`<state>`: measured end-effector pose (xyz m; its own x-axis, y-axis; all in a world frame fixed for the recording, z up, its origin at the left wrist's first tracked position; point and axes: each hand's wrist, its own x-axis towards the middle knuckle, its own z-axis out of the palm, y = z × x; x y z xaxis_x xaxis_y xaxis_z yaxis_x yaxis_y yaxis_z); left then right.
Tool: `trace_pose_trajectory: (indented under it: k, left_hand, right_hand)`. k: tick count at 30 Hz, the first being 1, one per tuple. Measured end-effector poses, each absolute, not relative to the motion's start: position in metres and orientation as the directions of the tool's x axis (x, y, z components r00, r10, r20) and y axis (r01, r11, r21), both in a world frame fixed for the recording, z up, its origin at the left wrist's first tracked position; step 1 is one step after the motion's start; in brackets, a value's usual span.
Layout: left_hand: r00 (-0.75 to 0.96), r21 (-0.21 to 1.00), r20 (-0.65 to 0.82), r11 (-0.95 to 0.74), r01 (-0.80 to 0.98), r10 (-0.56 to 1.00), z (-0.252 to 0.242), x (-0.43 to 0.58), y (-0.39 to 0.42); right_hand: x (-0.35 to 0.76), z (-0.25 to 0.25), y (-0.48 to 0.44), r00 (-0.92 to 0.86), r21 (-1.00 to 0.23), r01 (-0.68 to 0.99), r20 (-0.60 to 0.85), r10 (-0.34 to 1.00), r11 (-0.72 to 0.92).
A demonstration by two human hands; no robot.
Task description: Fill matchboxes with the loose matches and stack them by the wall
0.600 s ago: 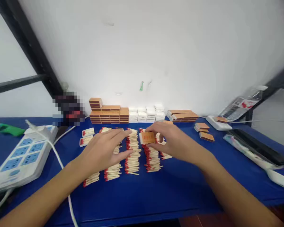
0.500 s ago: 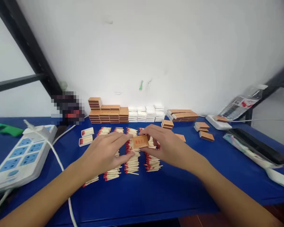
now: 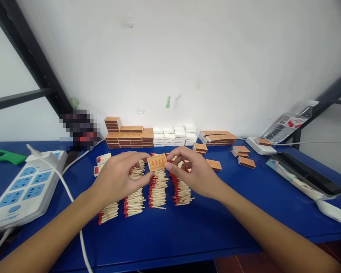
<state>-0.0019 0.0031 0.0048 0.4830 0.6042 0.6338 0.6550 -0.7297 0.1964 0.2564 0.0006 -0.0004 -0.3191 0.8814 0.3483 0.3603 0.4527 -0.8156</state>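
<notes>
Now both hands pinch matchbox ends; long axis left-right.

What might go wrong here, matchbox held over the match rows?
The small orange cardboard matchbox is pinched only at its ends by the left hand and right hand; a slip would likely drop it onto the rows of red-tipped wooden matches beneath, scattering them. The left forearm lies close to the white power cable; a snag seems possible.
</notes>
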Motion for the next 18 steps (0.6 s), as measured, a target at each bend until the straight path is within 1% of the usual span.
trace_pose_trajectory:
  k: [2, 5, 8, 11, 14, 18]
  left_hand:
    - [0.477, 0.206, 0.645, -0.737, 0.644, 0.597, 0.005, -0.002, 0.004]
    - [0.489, 0.177, 0.667, -0.756, 0.63, 0.563, 0.004, -0.001, 0.004]
    - [0.496, 0.155, 0.671, -0.758, 0.633, 0.551, 0.003, 0.0, 0.004]
    - [0.522, 0.128, 0.645, -0.753, 0.645, 0.557, 0.001, -0.002, 0.005]
    - [0.537, 0.124, 0.596, -0.729, 0.673, 0.597, 0.002, -0.006, 0.007]
    - [0.469, 0.2, 0.534, -0.644, 0.738, 0.703, 0.014, -0.02, 0.016]
  right_hand:
    - [0.254, -0.003, 0.002, -0.327, -0.849, 0.333, 0.305, 0.895, 0.411]
    - [0.25, -0.007, 0.002, -0.328, -0.882, 0.291, 0.271, 0.905, 0.369]
    - [0.247, -0.008, 0.001, -0.346, -0.912, 0.228, 0.252, 0.904, 0.342]
    - [0.245, -0.007, 0.002, -0.346, -0.92, 0.2, 0.256, 0.903, 0.337]
    - [0.247, -0.005, 0.005, -0.324, -0.928, 0.188, 0.252, 0.912, 0.323]
    - [0.258, -0.002, 0.014, -0.215, -0.95, 0.176, 0.219, 0.952, 0.258]
